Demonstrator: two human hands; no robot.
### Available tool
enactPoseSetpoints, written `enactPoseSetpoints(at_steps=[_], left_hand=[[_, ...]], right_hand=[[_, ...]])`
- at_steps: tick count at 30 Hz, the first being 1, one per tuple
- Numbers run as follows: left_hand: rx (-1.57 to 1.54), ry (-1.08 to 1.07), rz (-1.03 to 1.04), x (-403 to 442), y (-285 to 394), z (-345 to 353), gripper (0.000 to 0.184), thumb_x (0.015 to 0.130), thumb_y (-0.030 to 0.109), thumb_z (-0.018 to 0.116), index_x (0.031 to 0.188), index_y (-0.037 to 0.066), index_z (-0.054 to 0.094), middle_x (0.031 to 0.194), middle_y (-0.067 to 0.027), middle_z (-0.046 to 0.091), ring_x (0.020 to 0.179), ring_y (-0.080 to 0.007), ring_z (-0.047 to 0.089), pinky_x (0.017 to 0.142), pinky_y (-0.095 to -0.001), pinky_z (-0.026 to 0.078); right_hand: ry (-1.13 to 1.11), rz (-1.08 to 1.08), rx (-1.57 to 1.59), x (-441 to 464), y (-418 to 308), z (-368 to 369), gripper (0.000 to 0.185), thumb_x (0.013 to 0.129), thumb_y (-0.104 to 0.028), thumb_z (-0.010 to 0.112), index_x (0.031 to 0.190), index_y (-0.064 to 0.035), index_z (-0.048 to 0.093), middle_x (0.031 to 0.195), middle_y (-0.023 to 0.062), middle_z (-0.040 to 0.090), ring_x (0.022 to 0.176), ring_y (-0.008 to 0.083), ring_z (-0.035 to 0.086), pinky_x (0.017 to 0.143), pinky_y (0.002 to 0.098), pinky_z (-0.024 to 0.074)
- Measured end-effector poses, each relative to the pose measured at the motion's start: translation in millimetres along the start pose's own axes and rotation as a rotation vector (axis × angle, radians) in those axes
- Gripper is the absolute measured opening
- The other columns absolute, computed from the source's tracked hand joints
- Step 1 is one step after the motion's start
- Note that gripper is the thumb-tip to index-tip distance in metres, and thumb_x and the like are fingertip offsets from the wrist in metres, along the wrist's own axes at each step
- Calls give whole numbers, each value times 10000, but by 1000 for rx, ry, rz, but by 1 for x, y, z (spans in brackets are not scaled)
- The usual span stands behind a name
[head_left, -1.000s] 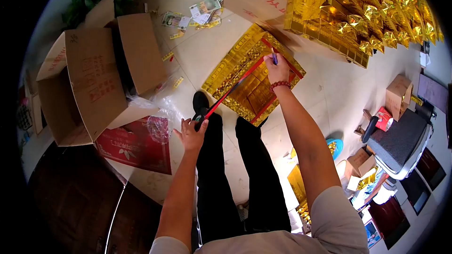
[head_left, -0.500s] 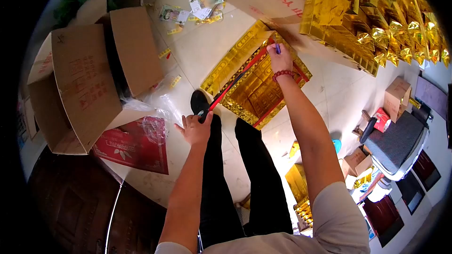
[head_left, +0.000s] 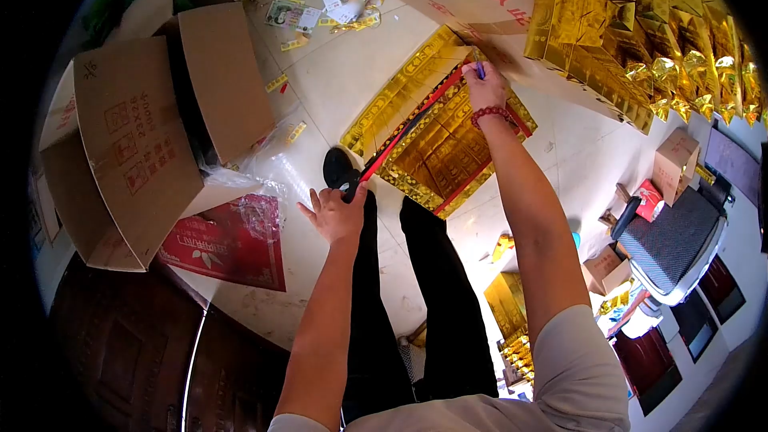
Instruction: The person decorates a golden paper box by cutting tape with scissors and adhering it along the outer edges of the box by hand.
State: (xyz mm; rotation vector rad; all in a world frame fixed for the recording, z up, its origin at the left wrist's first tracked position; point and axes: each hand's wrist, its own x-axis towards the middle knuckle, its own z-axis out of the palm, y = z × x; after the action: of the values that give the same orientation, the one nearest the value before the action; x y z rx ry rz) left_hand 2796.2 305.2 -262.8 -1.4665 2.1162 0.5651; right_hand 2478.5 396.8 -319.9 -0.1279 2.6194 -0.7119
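A gold foil-printed box [head_left: 436, 148] with red edging lies on the floor by my feet. A narrow red-and-black strip [head_left: 414, 122] runs taut along its near-left top edge, between my two hands. My left hand [head_left: 336, 214] pinches the strip's lower end between thumb and forefinger, with its other fingers spread. A small dark object [head_left: 349, 189] is at that thumb; its kind is unclear. My right hand [head_left: 484, 86] is closed at the box's far corner, with a slim blue pen-like thing [head_left: 480, 70] sticking out. Whether it also grips the strip is hidden.
Open cardboard boxes [head_left: 136, 152] stand at the left, above a red printed sheet [head_left: 228, 248] and clear plastic wrap [head_left: 268, 180]. Banknote-like papers [head_left: 292, 14] lie on the floor ahead. A stack of gold foil pieces [head_left: 624, 24] and a chair [head_left: 672, 232] are at the right.
My right hand has shifted slightly right and my left hand slightly right and down. The strip still spans the box edge. The view has turned a little.
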Motion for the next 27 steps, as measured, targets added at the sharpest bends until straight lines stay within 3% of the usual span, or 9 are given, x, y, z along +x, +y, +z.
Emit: enactPoseSetpoints(at_steps=[18, 27], left_hand=[[-2, 38, 8, 0, 3, 3, 684, 766, 691, 527, 900, 40, 689, 1051, -114, 646, 1252, -322, 425, 1109, -553, 49], [-2, 64, 7, 2, 4, 5, 678, 764, 689, 531, 888, 42, 693, 1040, -117, 648, 1244, -317, 432, 1108, -554, 51]], right_hand=[[12, 15, -116, 11, 7, 8, 303, 834, -396, 594, 941, -112, 606, 944, 145, 650, 899, 351, 613, 766, 451, 489], [2, 20, -79, 10, 4, 5, 289, 842, -387, 592, 936, -116, 625, 898, 147, 652, 856, 344, 624, 737, 438, 498]])
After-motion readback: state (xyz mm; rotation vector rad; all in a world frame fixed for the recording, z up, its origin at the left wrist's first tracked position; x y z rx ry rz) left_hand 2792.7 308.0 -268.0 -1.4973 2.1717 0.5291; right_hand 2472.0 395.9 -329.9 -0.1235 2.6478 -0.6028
